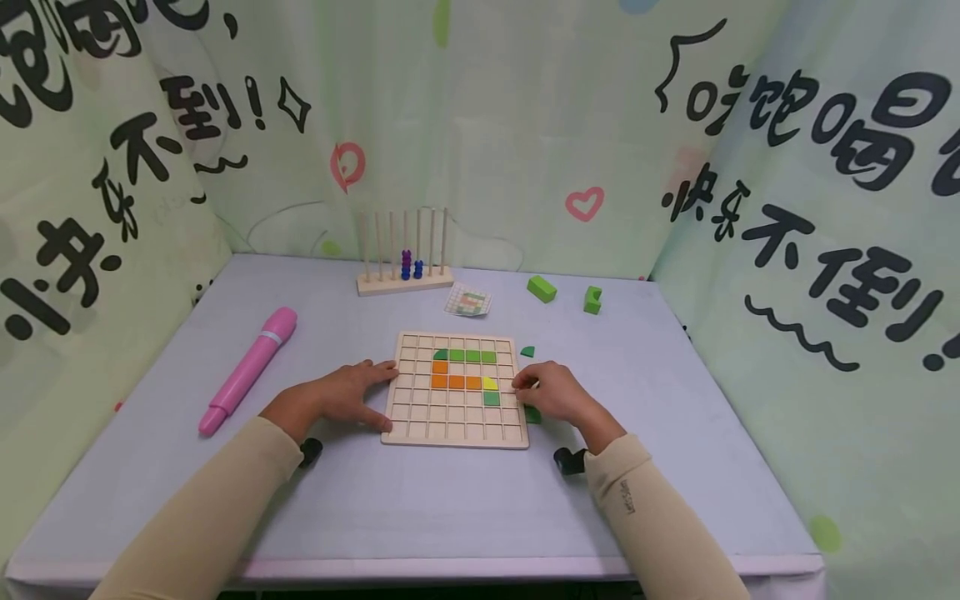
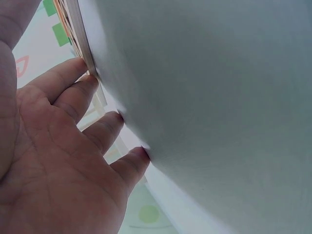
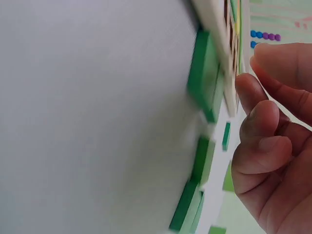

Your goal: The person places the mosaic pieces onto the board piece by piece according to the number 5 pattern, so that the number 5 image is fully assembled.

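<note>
A wooden grid board [image 1: 420, 429] lies on the table. On it are a row of green tiles [image 1: 472, 357], several orange tiles [image 1: 456, 382], a yellow tile [image 1: 491, 384] and a green tile [image 1: 491, 399] below that. My left hand [image 1: 341, 394] steadies the board's left side, fingers spread, fingertips [image 2: 87, 68] at its edge. At the right edge is my right hand [image 1: 553, 392], loosely bent, thumb and forefinger apart with nothing visible between them. A green block [image 3: 204, 78] lies on the table close beside the board, partly under the right hand in the head view.
Behind the board are a patterned card [image 1: 468, 301], a wooden peg rack [image 1: 405, 283] with blue and purple beads, and two green blocks [image 1: 542, 289]. A small green piece [image 1: 528, 352] sits off the board's upper right. To the left lies a pink stick-shaped object [image 1: 251, 367].
</note>
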Action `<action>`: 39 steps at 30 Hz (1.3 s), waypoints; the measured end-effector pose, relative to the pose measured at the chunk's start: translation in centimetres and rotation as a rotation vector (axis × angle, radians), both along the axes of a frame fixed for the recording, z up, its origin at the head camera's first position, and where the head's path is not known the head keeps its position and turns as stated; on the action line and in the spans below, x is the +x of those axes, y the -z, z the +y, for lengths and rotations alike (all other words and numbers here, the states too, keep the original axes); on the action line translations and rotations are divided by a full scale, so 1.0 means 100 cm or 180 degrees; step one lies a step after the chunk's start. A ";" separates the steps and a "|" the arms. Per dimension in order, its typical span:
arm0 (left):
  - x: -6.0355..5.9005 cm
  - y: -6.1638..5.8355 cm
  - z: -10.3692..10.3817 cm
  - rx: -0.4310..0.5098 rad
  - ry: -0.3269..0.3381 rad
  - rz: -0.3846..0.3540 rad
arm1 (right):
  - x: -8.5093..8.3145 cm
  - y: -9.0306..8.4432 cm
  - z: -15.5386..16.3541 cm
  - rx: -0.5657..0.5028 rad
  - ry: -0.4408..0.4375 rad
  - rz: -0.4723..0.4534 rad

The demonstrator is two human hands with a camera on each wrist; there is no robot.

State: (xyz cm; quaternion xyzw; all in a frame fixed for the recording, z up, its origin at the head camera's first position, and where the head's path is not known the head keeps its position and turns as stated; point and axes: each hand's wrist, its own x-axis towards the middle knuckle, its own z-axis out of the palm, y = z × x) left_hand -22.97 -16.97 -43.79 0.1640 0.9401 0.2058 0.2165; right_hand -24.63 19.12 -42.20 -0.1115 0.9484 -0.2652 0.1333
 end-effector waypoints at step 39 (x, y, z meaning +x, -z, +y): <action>-0.001 0.002 0.000 0.0011 -0.0056 0.0009 | 0.005 0.006 0.017 0.0217 0.0103 0.0021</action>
